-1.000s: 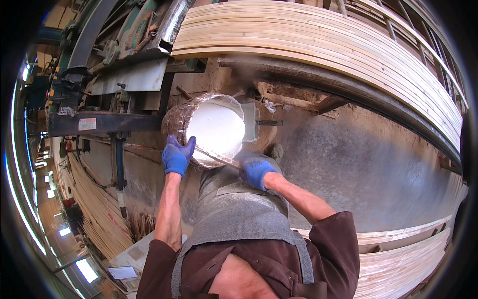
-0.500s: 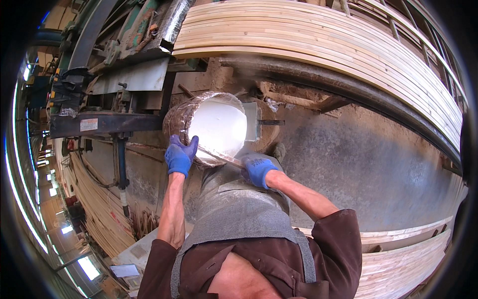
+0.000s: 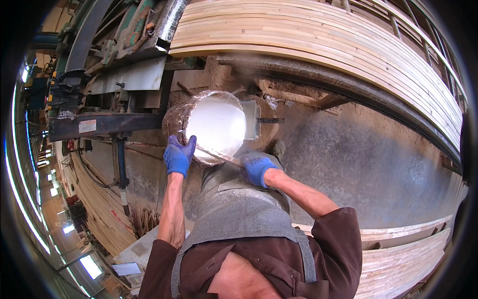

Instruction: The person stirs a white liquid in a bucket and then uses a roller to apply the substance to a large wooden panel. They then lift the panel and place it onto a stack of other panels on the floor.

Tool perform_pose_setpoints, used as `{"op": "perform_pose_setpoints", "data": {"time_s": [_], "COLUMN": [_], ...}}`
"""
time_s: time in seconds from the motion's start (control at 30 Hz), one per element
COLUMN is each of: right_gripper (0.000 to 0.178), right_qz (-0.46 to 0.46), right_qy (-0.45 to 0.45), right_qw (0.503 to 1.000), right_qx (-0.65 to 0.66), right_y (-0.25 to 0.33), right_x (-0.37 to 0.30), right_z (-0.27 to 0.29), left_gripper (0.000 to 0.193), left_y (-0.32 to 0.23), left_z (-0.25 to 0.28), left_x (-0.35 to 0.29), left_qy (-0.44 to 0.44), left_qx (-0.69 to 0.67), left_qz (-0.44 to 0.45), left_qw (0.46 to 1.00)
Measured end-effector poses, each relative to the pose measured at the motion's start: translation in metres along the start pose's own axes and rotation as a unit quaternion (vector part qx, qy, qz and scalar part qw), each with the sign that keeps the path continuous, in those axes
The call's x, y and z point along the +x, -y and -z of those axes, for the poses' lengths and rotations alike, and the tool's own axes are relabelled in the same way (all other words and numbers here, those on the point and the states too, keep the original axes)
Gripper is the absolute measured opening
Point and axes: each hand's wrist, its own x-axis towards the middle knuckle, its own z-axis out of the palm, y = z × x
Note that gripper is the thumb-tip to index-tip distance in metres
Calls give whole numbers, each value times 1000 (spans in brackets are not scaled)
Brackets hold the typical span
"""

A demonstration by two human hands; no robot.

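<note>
Barely any shift this last second, so work's holding steady: right hand (image 3: 256, 169) clenched on flat stick (image 3: 219, 155) across near rim of bucket (image 3: 173, 119) before apron (image 3: 239, 219), left hand (image 3: 178, 157) at rim, grasp unclear.

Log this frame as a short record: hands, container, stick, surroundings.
container: round, brownish outside, open top
contents: white
stick: slim, slanting across the near side of the opening
left hand: blue glove, at the container's near-left rim; grip on stick unclear
right hand: blue glove, on the stick's right end
clothing: grey apron, dark brown shirt
beyond container: long pale boards
left: dark metal beam
</note>
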Motion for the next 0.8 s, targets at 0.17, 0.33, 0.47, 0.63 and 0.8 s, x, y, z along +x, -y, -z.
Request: {"op": "perform_pose_setpoints", "data": {"time_s": [0.17, 0.33, 0.47, 0.63, 0.8], "right_gripper": [29, 27, 26, 27, 25], "right_qz": [5, 4, 2, -15, 1], "right_qy": [8, -6, -6, 7, -17], "right_qw": [1000, 1000, 1000, 1000, 1000], "right_qx": [-4, 4, -3, -2, -2], "right_y": [-4, -3, 0, 3, 1], "right_x": [4, 5, 4, 3, 3], "right_z": [-2, -4, -3, -4, -6], "left_gripper": [70, 69, 64, 59, 59], "left_y": [-1, -2, 3, 7, 6], "left_z": [1, 1, -1, -4, -3], "left_x": [2, 2, 3, 4, 5], "left_qy": [6, -4, -4, -23, -10], "left_qx": [4, 15, -11, -21, -24], "left_qz": [4, 3, 5, -13, -7], "left_qw": [1000, 1000, 1000, 999, 1000]}}
